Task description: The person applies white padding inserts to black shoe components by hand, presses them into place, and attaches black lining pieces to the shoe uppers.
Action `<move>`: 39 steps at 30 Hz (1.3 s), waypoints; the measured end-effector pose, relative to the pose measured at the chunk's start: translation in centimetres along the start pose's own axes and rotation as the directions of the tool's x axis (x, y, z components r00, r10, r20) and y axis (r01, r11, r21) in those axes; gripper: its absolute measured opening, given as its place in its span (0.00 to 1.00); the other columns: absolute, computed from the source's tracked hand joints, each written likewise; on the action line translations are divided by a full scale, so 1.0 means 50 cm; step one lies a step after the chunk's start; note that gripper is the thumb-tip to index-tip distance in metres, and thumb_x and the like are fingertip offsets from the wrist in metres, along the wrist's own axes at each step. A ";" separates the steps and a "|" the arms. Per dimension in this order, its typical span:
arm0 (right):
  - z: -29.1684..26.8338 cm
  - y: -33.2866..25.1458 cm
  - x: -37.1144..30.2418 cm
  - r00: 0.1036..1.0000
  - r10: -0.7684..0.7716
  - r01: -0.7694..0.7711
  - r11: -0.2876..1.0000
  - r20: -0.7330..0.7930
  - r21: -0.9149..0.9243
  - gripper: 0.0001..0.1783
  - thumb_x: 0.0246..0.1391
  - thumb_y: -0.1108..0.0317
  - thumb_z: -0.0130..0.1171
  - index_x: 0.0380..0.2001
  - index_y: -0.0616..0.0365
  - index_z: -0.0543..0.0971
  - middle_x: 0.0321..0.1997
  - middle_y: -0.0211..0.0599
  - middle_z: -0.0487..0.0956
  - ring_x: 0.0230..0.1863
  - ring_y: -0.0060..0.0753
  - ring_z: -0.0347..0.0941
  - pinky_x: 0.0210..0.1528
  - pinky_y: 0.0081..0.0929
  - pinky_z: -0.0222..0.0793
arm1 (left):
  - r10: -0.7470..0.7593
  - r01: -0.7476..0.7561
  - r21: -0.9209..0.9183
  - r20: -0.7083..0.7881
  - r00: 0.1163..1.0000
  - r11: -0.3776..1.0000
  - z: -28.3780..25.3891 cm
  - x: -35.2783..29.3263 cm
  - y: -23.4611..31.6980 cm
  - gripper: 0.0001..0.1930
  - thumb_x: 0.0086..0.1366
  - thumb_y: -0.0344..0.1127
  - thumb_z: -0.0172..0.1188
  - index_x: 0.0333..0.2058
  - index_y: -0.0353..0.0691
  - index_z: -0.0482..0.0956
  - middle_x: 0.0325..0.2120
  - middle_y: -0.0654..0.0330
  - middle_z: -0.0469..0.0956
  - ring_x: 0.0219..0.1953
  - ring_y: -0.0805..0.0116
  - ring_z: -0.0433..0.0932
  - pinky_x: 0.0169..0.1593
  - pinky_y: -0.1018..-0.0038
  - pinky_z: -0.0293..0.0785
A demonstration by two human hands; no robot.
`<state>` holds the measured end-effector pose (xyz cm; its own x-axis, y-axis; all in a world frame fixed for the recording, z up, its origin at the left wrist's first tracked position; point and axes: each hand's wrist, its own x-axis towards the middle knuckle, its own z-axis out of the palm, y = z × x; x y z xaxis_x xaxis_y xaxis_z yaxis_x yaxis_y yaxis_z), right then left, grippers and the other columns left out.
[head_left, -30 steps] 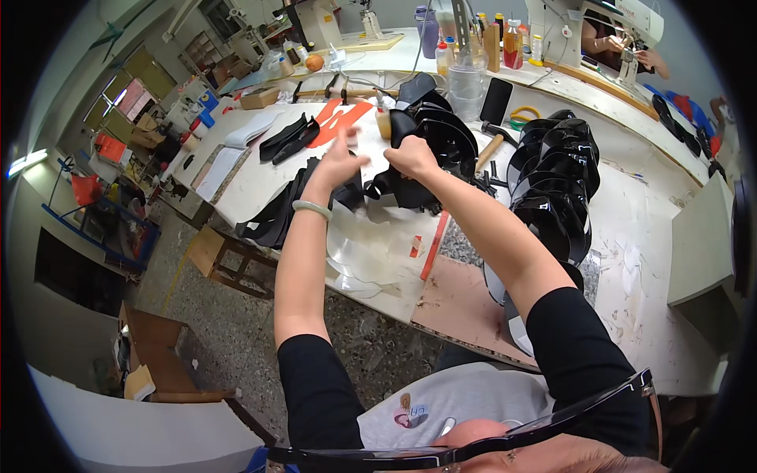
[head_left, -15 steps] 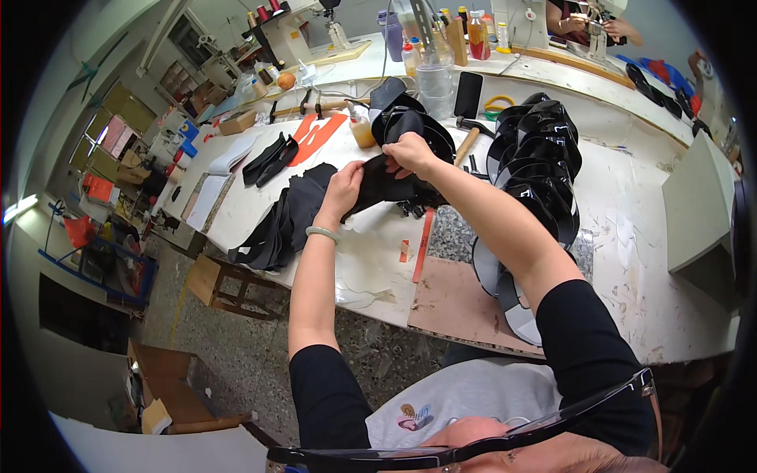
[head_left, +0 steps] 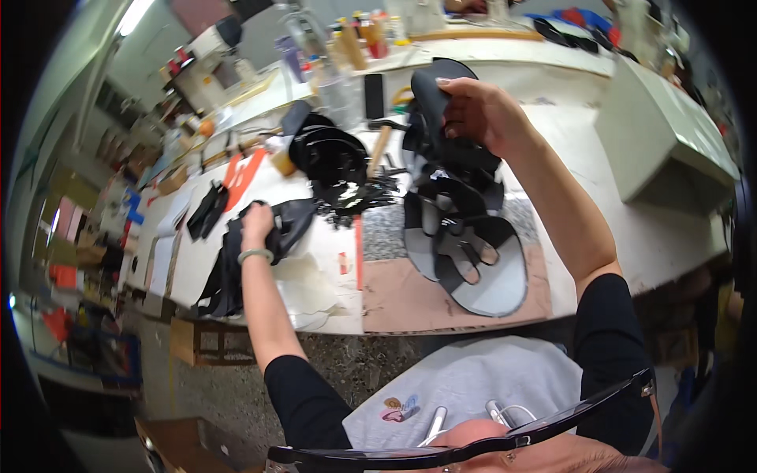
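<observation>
Black, glossy sandal upper (head_left: pixel 430 98), rounded at its top edge, is gripped in the right hand (head_left: pixel 477 110), fingers curled over it above a tall stack of flat sandal pieces (head_left: pixel 461 229) on the pale workbench (head_left: pixel 599 181). Left hand (head_left: pixel 256 225) closes on a limp matte black leather piece (head_left: pixel 292 217) beside a heap of dark cut straps (head_left: pixel 225 276) near the bench's front edge

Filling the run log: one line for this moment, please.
left hand: on black pieces | right hand: holds black sole above sandal stack | workbench
</observation>
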<state>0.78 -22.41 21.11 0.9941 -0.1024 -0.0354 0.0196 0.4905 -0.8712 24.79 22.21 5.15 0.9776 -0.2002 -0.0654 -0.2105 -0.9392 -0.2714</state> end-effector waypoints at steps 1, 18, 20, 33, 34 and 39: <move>-0.016 -0.005 -0.027 0.998 -0.045 0.046 0.999 0.033 -0.018 0.11 0.50 0.62 0.60 0.31 0.58 0.77 0.26 0.34 0.78 0.29 0.26 0.75 0.30 0.23 0.70 | -0.117 0.058 -0.153 -0.415 0.902 0.987 -0.009 -0.019 0.045 0.17 0.63 0.37 0.48 0.47 0.36 0.75 0.50 0.45 0.71 0.52 0.44 0.71 0.55 0.56 0.66; -0.148 0.031 -0.298 0.765 -0.517 0.639 0.539 0.384 -0.549 0.21 0.63 0.57 0.49 0.34 0.67 0.79 0.28 0.39 0.80 0.31 0.27 0.76 0.32 0.18 0.71 | 0.629 0.569 -0.322 -0.119 0.768 -0.757 -0.278 -0.551 0.635 0.24 0.59 0.25 0.45 0.56 0.43 0.61 0.54 0.44 0.67 0.57 0.47 0.67 0.60 0.55 0.65; -0.255 0.023 -0.368 0.968 -0.119 0.231 0.764 0.221 -0.602 0.21 0.63 0.55 0.48 0.35 0.64 0.79 0.30 0.37 0.81 0.31 0.25 0.77 0.28 0.17 0.71 | 0.595 0.543 -0.297 -0.123 0.794 -0.786 -0.266 -0.575 0.640 0.30 0.53 0.23 0.44 0.58 0.43 0.59 0.56 0.43 0.65 0.58 0.45 0.65 0.61 0.53 0.62; -0.169 0.118 -0.211 0.978 0.101 -0.087 0.993 0.182 -0.085 0.18 0.55 0.59 0.61 0.40 0.64 0.80 0.37 0.33 0.81 0.39 0.23 0.76 0.44 0.21 0.71 | 0.178 0.041 -0.748 -0.104 0.979 -0.663 -0.331 -0.557 0.606 0.20 0.61 0.25 0.48 0.53 0.31 0.67 0.49 0.52 0.73 0.56 0.63 0.69 0.61 0.66 0.62; -0.182 0.129 -0.199 0.980 0.110 -0.072 0.973 0.165 -0.219 0.17 0.55 0.60 0.61 0.40 0.64 0.80 0.36 0.33 0.81 0.38 0.22 0.76 0.43 0.21 0.71 | 0.173 0.085 -0.761 -0.037 0.984 -0.643 -0.300 -0.549 0.609 0.19 0.63 0.28 0.49 0.53 0.32 0.67 0.44 0.56 0.75 0.50 0.67 0.73 0.54 0.69 0.70; -0.284 0.228 -0.220 0.927 0.325 -0.142 0.767 0.189 -0.625 0.17 0.53 0.65 0.63 0.41 0.66 0.78 0.36 0.33 0.80 0.36 0.19 0.74 0.40 0.19 0.71 | 0.352 0.400 -0.883 0.303 0.886 -0.246 -0.164 -0.595 0.619 0.17 0.66 0.31 0.52 0.52 0.35 0.68 0.35 0.58 0.77 0.29 0.71 0.79 0.27 0.80 0.77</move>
<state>-11.45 -27.98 4.61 0.9477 0.2277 -0.2237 -0.1927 -0.1504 -0.9697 -10.74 -3.21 6.56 0.7895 -0.4233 -0.4445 0.4488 -0.0958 0.8885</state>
